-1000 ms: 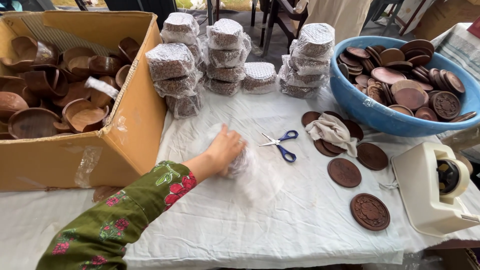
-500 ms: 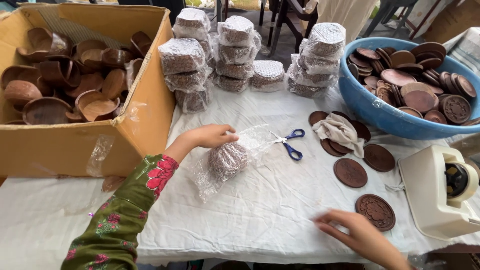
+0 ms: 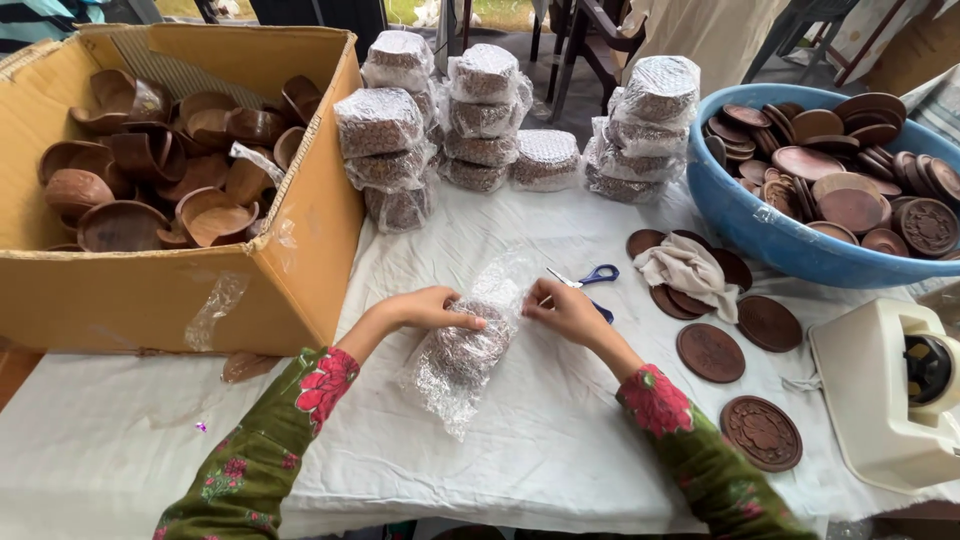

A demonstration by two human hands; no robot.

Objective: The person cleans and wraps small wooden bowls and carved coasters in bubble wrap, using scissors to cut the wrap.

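Off to the left, a cardboard box sits packed with wooden bowls. Straight ahead stand stacks of bubble-wrapped bundles. Blue-handled scissors lie just past the fingertips. To the right: a crumpled cloth over brown carved discs, a blue tub heaped with more, and a cream tape dispenser.

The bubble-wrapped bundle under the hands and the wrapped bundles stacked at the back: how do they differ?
The bundle in hand lies on its side on the white cloth, with loose bubble wrap trailing off both ends; the stacked bundles sit flat and are wrapped tight. The left hand and right hand grip the bundle in hand; the stacked bundles are untouched. Both show dark brown round pieces through clear bubble wrap.
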